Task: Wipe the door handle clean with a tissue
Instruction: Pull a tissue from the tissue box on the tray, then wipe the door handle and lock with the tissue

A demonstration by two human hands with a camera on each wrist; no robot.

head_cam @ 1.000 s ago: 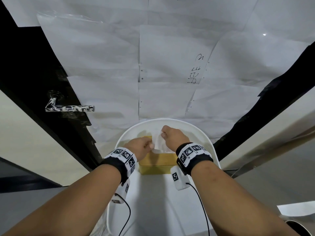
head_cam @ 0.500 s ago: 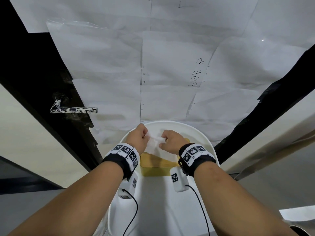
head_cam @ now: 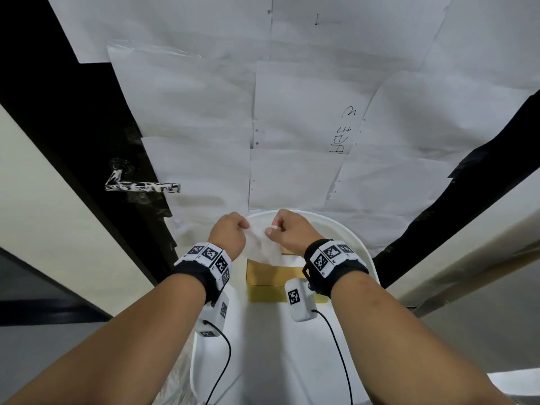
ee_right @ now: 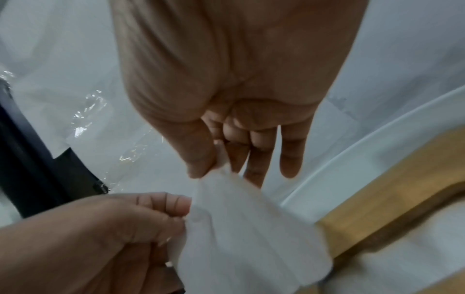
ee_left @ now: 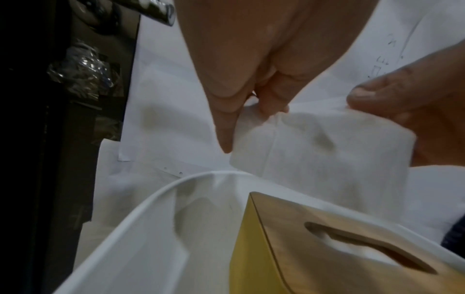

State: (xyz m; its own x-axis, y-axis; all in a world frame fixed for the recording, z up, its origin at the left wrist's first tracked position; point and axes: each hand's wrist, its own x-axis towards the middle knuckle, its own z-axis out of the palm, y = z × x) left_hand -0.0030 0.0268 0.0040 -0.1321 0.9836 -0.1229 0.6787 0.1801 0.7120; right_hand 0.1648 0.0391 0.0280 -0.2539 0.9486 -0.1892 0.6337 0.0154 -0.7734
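Now we pinch 1 tissue (head_cam: 258, 244) between our left hand (head_cam: 229, 233) and right hand (head_cam: 292, 232), above the yellow box (head_cam: 268, 280).

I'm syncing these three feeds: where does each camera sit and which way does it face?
Head: worn on the head, looking forward and down; both forearms, left hand, right hand, door handle.
Left wrist: looks along the left hand's fingers at the tissue and tissue box.
Right wrist: looks along the right hand at the tissue.
All three share the tissue.
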